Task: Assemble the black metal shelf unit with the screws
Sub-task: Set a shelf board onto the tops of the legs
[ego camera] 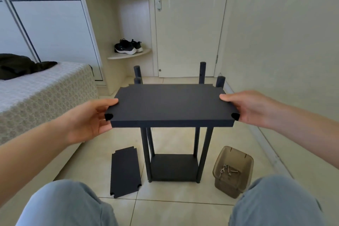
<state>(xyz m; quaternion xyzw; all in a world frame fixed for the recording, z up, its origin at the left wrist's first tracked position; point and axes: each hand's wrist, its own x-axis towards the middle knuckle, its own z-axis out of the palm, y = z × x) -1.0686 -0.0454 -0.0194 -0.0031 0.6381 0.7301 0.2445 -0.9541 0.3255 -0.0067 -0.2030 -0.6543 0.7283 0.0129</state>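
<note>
A flat black rectangular shelf board point(170, 103) is gripped at its ends by the left hand point(88, 121) and right hand point(249, 109). It is held level among 4 upright black metal posts point(202, 71).

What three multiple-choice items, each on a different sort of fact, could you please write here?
1. Where does the brown bin of screws stand? A) on the bed B) on the floor, right of the frame C) on the corner shelf
2. How many upright posts has the frame? A) two B) three C) four
3. How is the shelf panel held? A) by one hand B) by both hands C) by nothing
1 B: it sits on tiles beside the frame.
2 C: four post tops show past the panel.
3 B: left hand and right hand grip its ends.
</note>
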